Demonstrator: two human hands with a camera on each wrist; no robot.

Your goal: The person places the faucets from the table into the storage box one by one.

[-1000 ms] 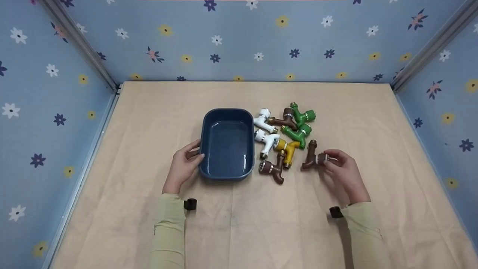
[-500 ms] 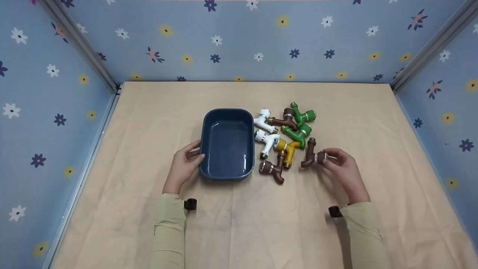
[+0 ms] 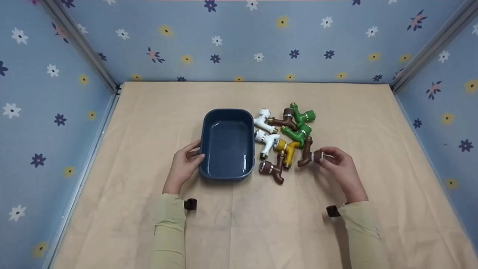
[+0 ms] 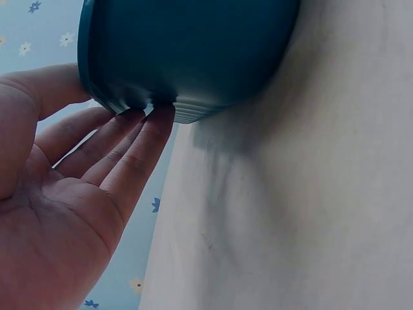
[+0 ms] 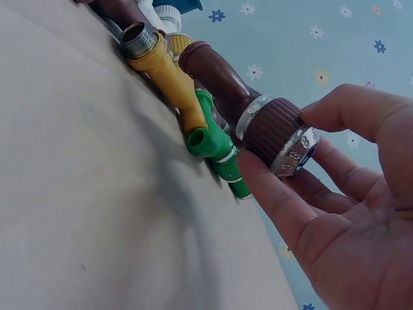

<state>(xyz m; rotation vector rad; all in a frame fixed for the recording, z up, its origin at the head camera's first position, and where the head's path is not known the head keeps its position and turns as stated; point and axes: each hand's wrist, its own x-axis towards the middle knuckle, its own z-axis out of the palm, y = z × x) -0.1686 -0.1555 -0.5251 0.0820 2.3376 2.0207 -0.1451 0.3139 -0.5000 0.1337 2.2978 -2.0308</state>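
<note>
In the head view my left hand (image 3: 183, 164) holds the left side of a dark blue rectangular container (image 3: 227, 175), its thumb at the rim. The left wrist view shows the fingertips against the outer wall of the container (image 4: 187, 45). My right hand (image 3: 341, 170) pinches a brown tap (image 3: 307, 153) by its ribbed knob, between thumb and fingers. In the right wrist view this brown tap (image 5: 222, 81) is raised off the cloth, its body pointing away from the palm. Beside it lie a yellow tap (image 3: 291, 151) and a green tap (image 3: 298, 134).
More taps lie close together right of the container: a white tap (image 3: 269, 144), another white tap (image 3: 263, 121), a brown tap (image 3: 276, 172), a farther brown tap (image 3: 285, 121) and a far green tap (image 3: 301, 116). Beige cloth (image 3: 231, 231) covers the table; flowered blue panels (image 3: 239, 41) enclose it.
My right hand has moved slightly left and away from me with the brown tap, bringing it closer to the other taps. The left hand and container have stayed in place.
</note>
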